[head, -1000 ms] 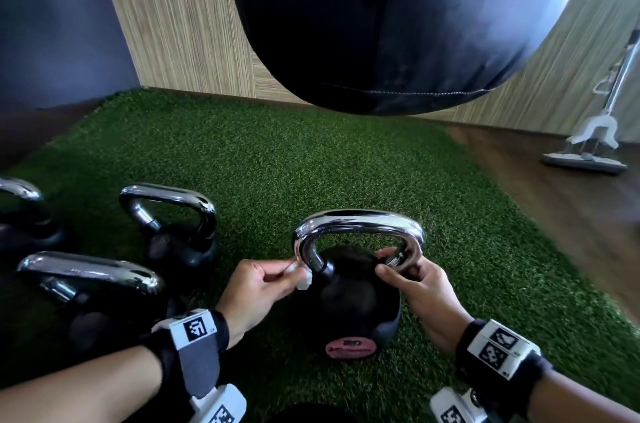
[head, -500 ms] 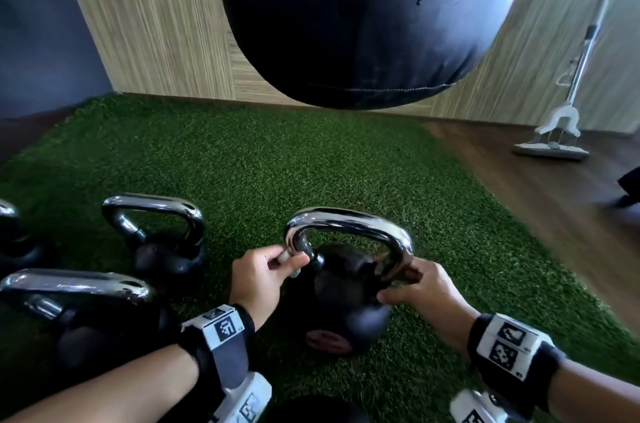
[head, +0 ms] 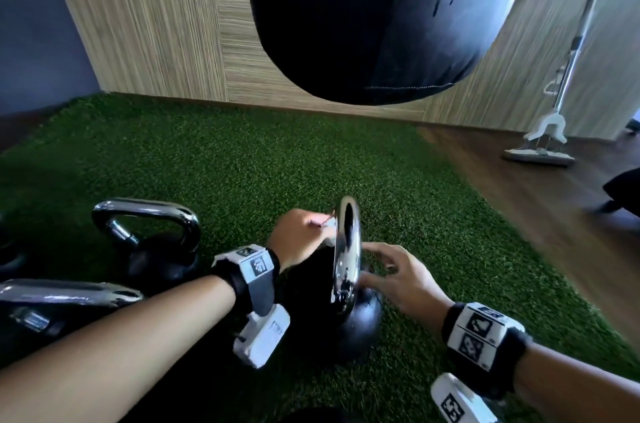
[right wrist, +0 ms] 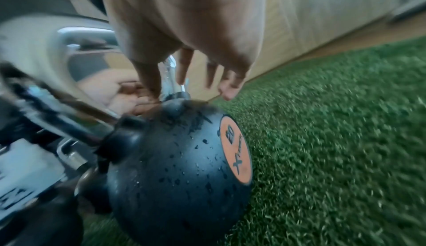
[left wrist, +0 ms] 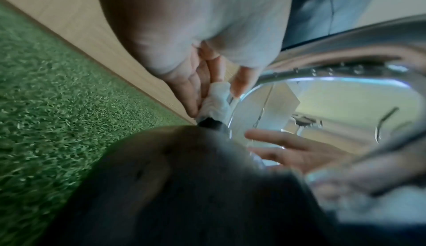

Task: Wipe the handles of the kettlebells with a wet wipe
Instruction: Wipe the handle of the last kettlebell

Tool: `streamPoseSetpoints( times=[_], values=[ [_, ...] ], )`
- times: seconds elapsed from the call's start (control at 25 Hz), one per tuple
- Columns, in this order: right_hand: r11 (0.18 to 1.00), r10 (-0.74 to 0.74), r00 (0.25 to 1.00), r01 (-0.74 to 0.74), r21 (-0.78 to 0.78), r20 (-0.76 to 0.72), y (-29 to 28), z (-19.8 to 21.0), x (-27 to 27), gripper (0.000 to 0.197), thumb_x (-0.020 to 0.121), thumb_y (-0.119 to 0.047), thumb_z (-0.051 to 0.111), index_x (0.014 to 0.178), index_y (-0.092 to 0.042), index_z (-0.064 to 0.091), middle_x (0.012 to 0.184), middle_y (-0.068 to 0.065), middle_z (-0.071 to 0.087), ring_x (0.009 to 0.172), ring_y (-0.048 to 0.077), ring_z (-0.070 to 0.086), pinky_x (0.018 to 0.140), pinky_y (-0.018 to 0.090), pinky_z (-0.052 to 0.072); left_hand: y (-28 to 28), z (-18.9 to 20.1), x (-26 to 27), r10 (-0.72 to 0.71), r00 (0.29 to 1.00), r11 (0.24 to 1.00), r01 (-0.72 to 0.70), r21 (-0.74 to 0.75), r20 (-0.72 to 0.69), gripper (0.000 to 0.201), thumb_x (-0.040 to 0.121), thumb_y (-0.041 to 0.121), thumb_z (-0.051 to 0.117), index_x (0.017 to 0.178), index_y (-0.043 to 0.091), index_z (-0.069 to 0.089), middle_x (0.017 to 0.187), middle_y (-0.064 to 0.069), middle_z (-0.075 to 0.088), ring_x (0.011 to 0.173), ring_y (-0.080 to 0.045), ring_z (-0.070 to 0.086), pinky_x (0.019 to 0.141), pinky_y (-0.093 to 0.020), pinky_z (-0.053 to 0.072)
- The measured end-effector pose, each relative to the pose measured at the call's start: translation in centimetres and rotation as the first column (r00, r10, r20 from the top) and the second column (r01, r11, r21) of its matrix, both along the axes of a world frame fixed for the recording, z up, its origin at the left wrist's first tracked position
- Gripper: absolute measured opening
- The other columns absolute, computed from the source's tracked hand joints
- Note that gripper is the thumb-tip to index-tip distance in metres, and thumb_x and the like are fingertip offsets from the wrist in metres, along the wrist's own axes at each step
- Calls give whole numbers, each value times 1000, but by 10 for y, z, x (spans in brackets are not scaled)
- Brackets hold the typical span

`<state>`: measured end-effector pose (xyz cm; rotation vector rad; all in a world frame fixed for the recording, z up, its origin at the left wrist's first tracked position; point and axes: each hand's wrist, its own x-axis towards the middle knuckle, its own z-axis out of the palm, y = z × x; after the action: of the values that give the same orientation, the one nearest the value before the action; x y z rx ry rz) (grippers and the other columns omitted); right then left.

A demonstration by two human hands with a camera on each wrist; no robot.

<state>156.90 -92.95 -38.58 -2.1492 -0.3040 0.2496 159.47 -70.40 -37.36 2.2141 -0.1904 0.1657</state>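
Pinching a white wet wipe [left wrist: 216, 102] against the chrome handle [head: 346, 249], left hand [head: 299, 237] works the far post; kettlebell [head: 356, 329] sits on green turf [head: 242, 162], handle edge-on to the head view; right hand [head: 401, 278] loose, fingers spread, gripping nothing; risk: unsteadied, the bell could twist or tip under wiping pressure; wet chrome, wipe may slip.

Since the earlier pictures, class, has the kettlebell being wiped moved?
Yes. The kettlebell has turned: its chrome handle, earlier broadside to the head camera like the neighbouring kettlebell's handle, now shows edge-on. The camera also shifted, so any sliding on the turf cannot be told.
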Motion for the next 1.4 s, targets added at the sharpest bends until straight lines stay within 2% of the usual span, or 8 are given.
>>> streamPoseSetpoints(
  times=[0.08,0.16,0.28,0.36,0.56,0.72,0.92,1.4],
  values=[
    [994,47,980,-28,102,-193,9,-27,9,102,59,-62,86,148,-38,42,142,-14,45,127,12,51,111,48,46,2,-15,-9,-4,999,1000,4,5,47,13,92,29,67,83,22,72,77,5,72,52,9,57,50,-19,35],
    [980,39,956,20,196,-290,17,-56,19,117,43,-68,92,145,-45,41,148,1,50,129,21,57,111,50,48,-3,-18,-12,41,994,997,-47,61,97,27,95,17,68,70,7,65,75,21,69,57,8,61,48,-15,30],
    [975,51,951,19,222,-304,15,-85,35,111,40,-71,91,139,-57,44,145,9,52,128,29,58,105,52,52,-7,-9,-2,68,983,990,-87,107,172,40,94,17,65,55,14,54,55,19,63,48,0,53,48,-16,28],
    [970,17,955,56,238,-296,17,-83,35,107,42,-69,92,137,-59,45,141,7,54,126,28,60,103,51,54,-12,-6,1,117,979,993,-116,-20,165,25,96,25,65,75,15,75,71,19,73,62,6,61,58,-14,46],
    [939,70,949,42,341,-308,19,-77,32,105,47,-59,96,140,-46,48,138,7,60,119,27,67,101,50,56,-4,6,9,57,993,976,-77,-201,-107,18,90,11,70,73,9,74,60,8,67,64,-16,64,69,-32,56],
    [924,66,959,45,379,-276,19,-72,27,115,35,-64,96,139,-42,51,134,7,64,116,28,68,101,50,56,-3,35,3,7,970,851,-133,-508,-242,14,90,17,78,103,13,79,88,11,78,81,3,74,67,-14,58],
    [888,118,954,23,459,-277,21,-62,22,110,42,-46,98,139,-28,51,124,11,72,111,32,71,101,54,55,-1,41,-12,-59,952,675,-183,-715,-299,28,90,7,73,117,2,73,113,-10,77,95,-17,77,84,-29,63],
    [870,142,959,-2,493,-247,20,-60,20,108,42,-49,98,138,-30,52,123,6,73,110,24,73,100,48,57,22,48,-48,-331,862,734,-19,-679,-383,14,87,-5,70,100,2,70,93,-13,77,79,-20,76,71,-32,64]
  ],
)
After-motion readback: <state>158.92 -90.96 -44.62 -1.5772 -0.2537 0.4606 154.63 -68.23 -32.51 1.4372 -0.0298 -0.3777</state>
